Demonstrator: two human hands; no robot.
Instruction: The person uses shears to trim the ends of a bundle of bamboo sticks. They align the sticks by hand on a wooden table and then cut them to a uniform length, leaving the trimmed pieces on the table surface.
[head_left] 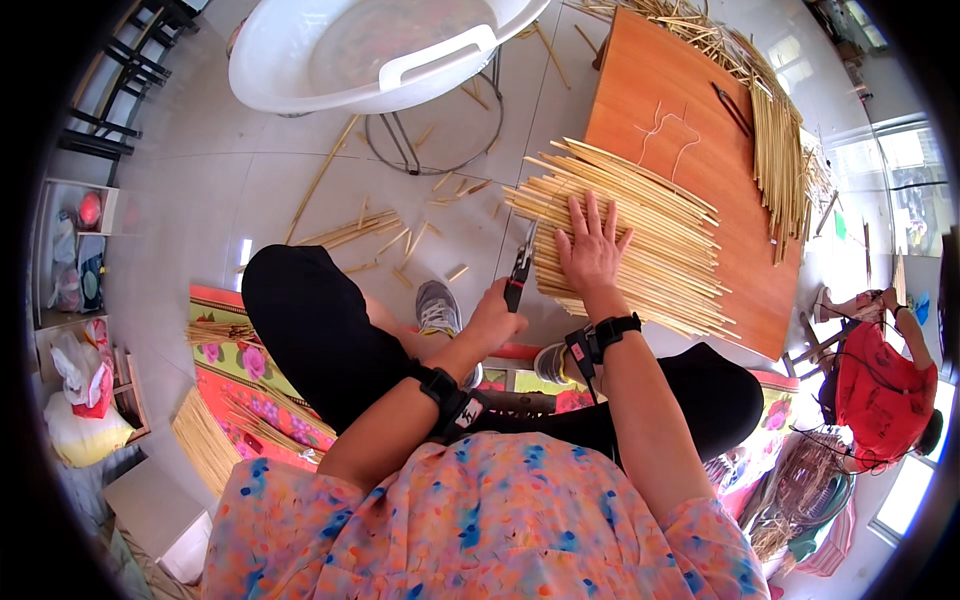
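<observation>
A bundle of straw-coloured stalks (670, 262) lies side by side on an orange wooden board (750, 310). My right hand (590, 250) rests on the bundle with its fingers stretched out. My left hand (500, 318) is closed round the dark handles of a cutting tool (519, 268), whose metal jaws are at the stalks' left ends. Loose white string (668, 125) and a dark pincer-like tool (734, 108) lie farther up the board.
A white tub (290, 75) stands on a metal ring stand, with cut pieces (365, 225) on the floor below. More stalks (785, 170) hang over the board's right side. A co-worker in red (880, 390) is at right. Shelves (70, 320) line the left.
</observation>
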